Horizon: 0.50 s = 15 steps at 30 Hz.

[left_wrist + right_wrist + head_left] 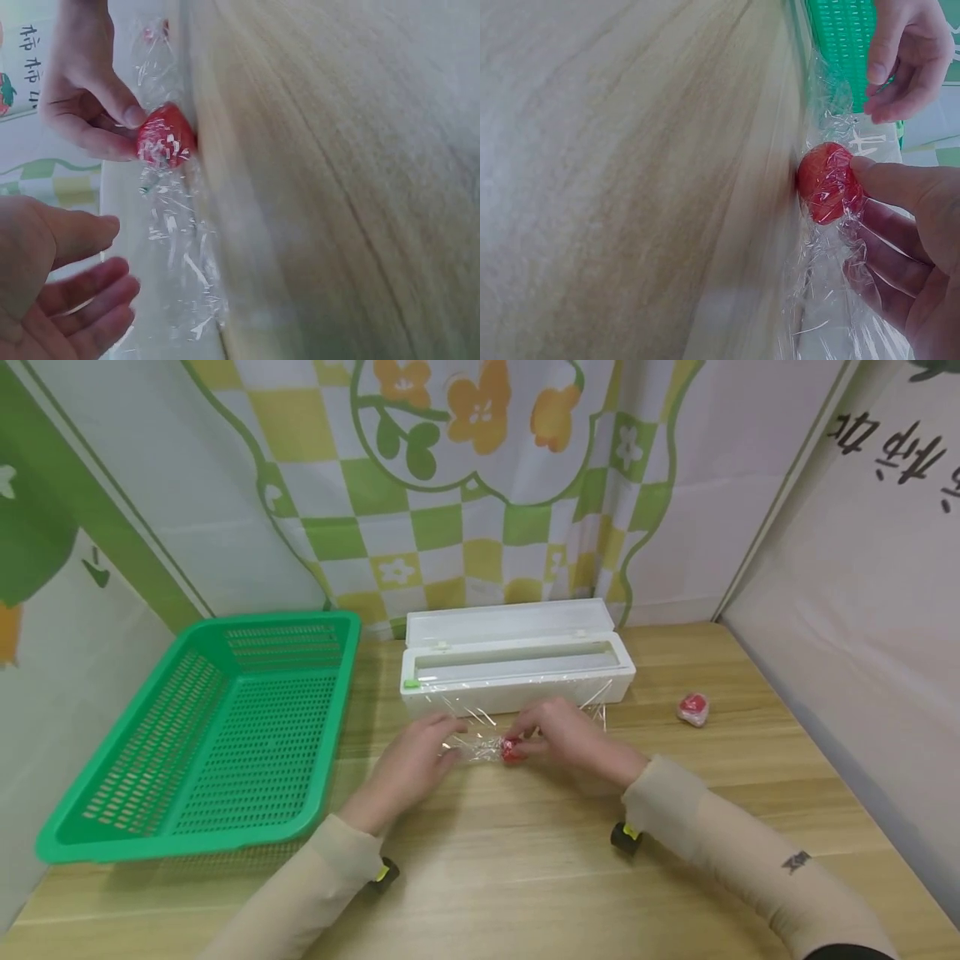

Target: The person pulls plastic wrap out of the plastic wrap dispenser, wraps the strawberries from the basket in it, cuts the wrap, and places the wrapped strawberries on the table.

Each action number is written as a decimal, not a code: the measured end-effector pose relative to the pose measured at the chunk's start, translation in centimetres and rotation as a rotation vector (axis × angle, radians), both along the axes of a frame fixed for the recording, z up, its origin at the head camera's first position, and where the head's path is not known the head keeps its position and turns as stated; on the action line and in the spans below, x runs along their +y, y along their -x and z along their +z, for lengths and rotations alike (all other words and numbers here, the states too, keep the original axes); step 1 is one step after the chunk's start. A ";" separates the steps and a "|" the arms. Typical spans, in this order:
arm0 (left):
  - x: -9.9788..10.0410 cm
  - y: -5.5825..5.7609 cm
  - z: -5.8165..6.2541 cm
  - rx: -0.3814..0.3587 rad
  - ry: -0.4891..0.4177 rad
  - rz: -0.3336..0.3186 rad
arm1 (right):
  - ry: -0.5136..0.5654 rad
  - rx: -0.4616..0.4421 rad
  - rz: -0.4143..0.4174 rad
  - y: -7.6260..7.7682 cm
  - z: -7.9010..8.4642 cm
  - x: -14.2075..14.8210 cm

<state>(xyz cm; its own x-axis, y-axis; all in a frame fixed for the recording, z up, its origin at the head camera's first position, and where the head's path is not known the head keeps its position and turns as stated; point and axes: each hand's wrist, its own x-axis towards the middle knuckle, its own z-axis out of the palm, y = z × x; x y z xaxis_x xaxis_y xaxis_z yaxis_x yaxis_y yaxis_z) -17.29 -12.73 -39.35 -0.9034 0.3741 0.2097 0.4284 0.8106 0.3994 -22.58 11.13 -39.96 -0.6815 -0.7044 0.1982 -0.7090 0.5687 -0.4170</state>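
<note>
Fingers of the right hand are curled, pinching a red piece in clear film just below centre in the head view; to its left, the left hand has loosely parted, empty fingers. In the right wrist view the piece's slightly longer axis runs roughly top to bottom; which end leads is unclear.

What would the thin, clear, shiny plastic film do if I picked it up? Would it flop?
Probably yes: the thin, clear, shiny plastic film lies in loose wrinkles, so it should be floppy. It may cling to itself, as parts look bunched together. Lifting it might drag the small, round, red object along, since film covers that.
</note>
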 end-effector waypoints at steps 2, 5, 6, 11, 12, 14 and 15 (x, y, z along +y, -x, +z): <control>-0.1 -0.1 0.2 0.046 0.012 0.021 | -0.002 -0.005 -0.004 0.1 -0.1 0.0; -0.2 -0.3 0.5 0.112 0.030 0.072 | -0.003 -0.020 -0.004 0.2 -0.2 0.0; -0.3 -0.3 0.5 0.133 0.039 0.090 | -0.005 -0.025 -0.003 0.2 -0.2 0.0; -0.5 -0.2 0.6 0.168 0.073 0.169 | -0.011 -0.030 -0.001 0.1 -0.1 -0.1; -0.6 -0.2 0.6 0.165 0.079 0.183 | -0.014 -0.025 -0.001 0.1 -0.1 -0.1; -0.6 -0.1 0.5 0.159 0.084 0.205 | -0.016 -0.019 0.000 0.1 0.0 -0.2; -0.6 -0.1 0.5 0.157 0.086 0.215 | -0.020 -0.016 0.001 0.1 0.1 -0.2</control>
<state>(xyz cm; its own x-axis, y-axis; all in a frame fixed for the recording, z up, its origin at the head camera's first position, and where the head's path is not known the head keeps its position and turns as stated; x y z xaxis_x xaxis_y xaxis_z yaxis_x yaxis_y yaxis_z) -17.22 -13.32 -38.88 -0.9229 0.1996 0.3294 0.2938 0.9178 0.2670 -22.66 10.91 -39.89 -0.6839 -0.7087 0.1735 -0.7029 0.5762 -0.4170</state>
